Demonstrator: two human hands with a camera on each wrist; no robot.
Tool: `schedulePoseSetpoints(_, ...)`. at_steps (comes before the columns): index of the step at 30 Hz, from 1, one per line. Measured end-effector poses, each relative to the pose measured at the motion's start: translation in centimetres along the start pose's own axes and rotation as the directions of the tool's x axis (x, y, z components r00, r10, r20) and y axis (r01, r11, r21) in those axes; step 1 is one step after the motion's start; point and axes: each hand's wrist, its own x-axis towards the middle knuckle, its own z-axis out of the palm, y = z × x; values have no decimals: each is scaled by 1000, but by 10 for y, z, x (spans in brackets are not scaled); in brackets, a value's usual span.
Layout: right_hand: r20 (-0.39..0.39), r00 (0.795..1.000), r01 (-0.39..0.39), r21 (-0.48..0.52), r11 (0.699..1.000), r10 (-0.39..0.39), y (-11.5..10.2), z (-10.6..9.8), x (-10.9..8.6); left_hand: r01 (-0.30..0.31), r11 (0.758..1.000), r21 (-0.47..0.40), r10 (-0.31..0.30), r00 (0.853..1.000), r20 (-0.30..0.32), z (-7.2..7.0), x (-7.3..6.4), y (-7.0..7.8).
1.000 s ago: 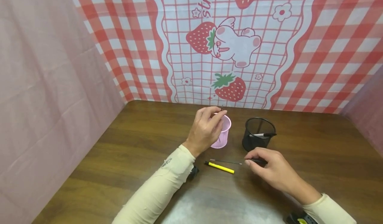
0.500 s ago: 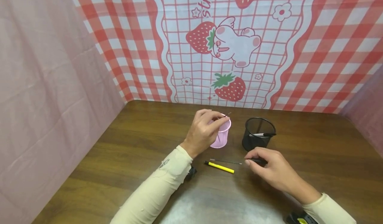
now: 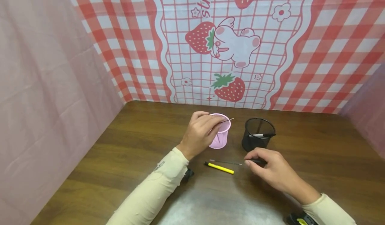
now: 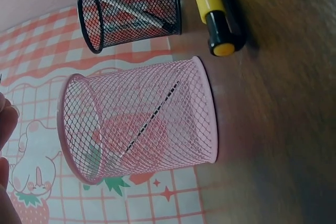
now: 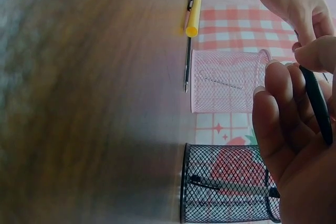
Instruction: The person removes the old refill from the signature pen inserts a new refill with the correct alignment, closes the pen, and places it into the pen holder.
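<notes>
Above the rim of a pink mesh pen cup (image 3: 219, 142), my left hand (image 3: 197, 133) pinches a thin dark pen refill (image 3: 230, 119), whose pale tip points right. A thin dark rod (image 4: 152, 116) leans inside that cup in the left wrist view. My right hand (image 3: 273, 170), low over the table, holds a slim black pen-like piece (image 5: 316, 103) between thumb and fingers; its far end is hidden. Between the hands, a yellow pen barrel (image 3: 221, 168) with a black end lies beside another thin refill (image 3: 227, 162) on the table.
A black mesh pen cup (image 3: 255, 146) stands right of the pink one, with a white-and-black pen (image 3: 261, 135) leaning in it. Behind the wooden table (image 3: 135, 124) hangs a checked strawberry cloth (image 3: 228, 64). A pale curtain (image 3: 54, 101) is at the left.
My left hand has drifted slightly left and down. The refill in it has swung from nearly upright to almost level. My right hand has stayed put.
</notes>
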Motion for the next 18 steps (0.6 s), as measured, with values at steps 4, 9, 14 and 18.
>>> schedulePoseSetpoints(4,-1,1000,1,4,1000,-1,0,0,1,-1,1000,-9,1,1000,8,-3,-3,-1)
schedulePoseSetpoints(9,-2,1000,2,-7,1000,-2,0,0,1,14,1000,-13,-14,1000,16,-6,-6,-3)
schedulePoseSetpoints(14,-2,1000,3,-11,1000,-3,0,1,1,16,1000,-14,-16,1000,23,-9,-8,-4)
schedulePoseSetpoints(18,2,1000,-7,-9,1000,7,0,1,0,16,1000,-1,-15,999,36,-9,-9,-4)
